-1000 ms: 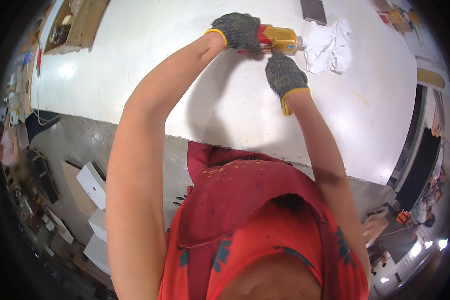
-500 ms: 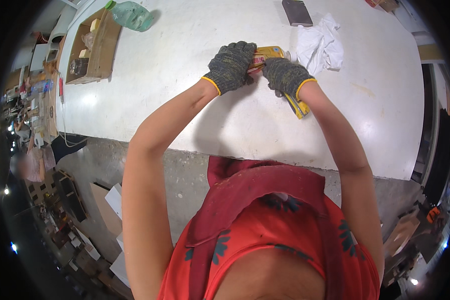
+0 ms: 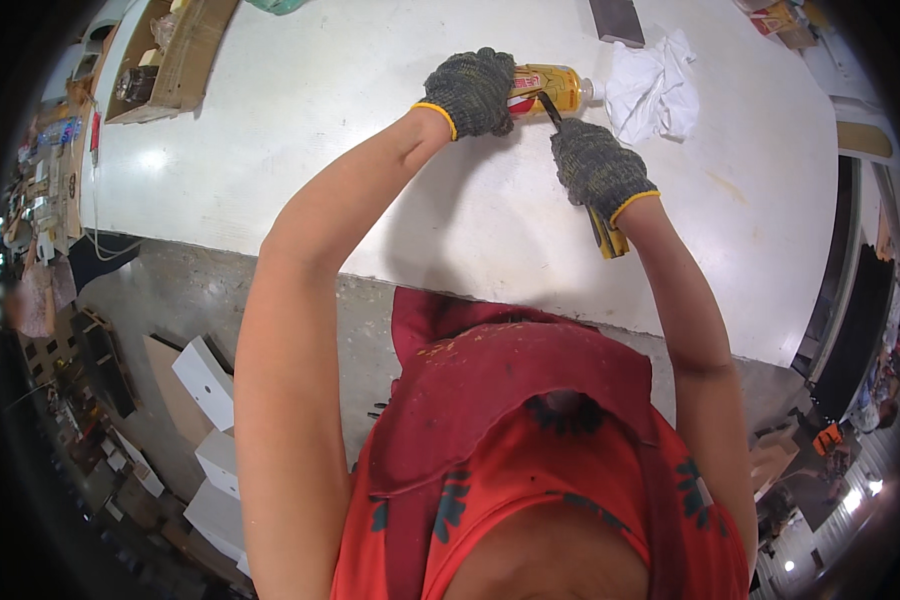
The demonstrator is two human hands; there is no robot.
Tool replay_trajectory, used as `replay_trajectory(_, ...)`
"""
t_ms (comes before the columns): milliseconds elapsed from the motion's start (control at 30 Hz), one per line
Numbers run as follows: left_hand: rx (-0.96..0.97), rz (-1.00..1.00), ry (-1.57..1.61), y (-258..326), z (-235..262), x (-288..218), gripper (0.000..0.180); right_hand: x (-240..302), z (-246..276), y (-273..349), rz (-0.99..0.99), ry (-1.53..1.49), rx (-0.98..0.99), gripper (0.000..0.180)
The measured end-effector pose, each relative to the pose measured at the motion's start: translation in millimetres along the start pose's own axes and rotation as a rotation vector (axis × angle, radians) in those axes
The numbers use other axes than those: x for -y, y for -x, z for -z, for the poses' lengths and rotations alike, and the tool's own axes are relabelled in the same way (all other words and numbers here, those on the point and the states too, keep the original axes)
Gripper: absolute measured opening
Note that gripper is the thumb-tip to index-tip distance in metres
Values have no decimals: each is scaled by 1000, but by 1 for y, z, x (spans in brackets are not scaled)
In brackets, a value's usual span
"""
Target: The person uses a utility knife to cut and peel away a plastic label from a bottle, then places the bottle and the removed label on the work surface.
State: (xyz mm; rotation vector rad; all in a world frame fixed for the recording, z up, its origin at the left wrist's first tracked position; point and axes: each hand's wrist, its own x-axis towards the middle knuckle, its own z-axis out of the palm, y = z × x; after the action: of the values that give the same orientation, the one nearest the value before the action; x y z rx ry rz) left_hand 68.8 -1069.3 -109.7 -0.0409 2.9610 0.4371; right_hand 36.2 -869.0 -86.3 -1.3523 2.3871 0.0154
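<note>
My left hand (image 3: 472,92), in a dark knitted glove with a yellow cuff, is closed round one end of a plastic bottle (image 3: 565,88) with a yellow-and-red label. The bottle lies on its side, white cap to the right, over the white table (image 3: 320,150). My right hand (image 3: 600,165), gloved alike, grips a yellow-and-black utility knife (image 3: 610,238). Its handle sticks out below my palm, and its dark blade reaches up to the bottle's label. Whether the blade has pierced the plastic I cannot make out.
White crumpled cloth or paper (image 3: 655,90) lies right of the bottle, below a dark flat block (image 3: 617,22). An open cardboard box (image 3: 192,65) with small items stands at the left, near a green bottle (image 3: 273,5) at the top edge. White panels (image 3: 205,380) lean below the table's left side.
My right hand has drawn down and rightward off the bottle, and the knife's blade now shows against the label. My left hand keeps hold of the bottle. The whole view has shifted.
</note>
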Motion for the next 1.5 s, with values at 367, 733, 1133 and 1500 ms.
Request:
replay_trajectory(367,53,17,-6,-7,-2,3,63,17,24,-34,-155,-194,139,23)
replay_trajectory(733,119,41,41,-14,0,10,68,15,-3,-39,-177,-188,188,17)
replay_trajectory(1133,369,138,209,-20,16,9,81,3,-49,-36,-108,-147,-46,33)
replay_trajectory(1500,-38,-134,-52,22,21,-13,93,-8,-8,-40,-51,-368,158,15)
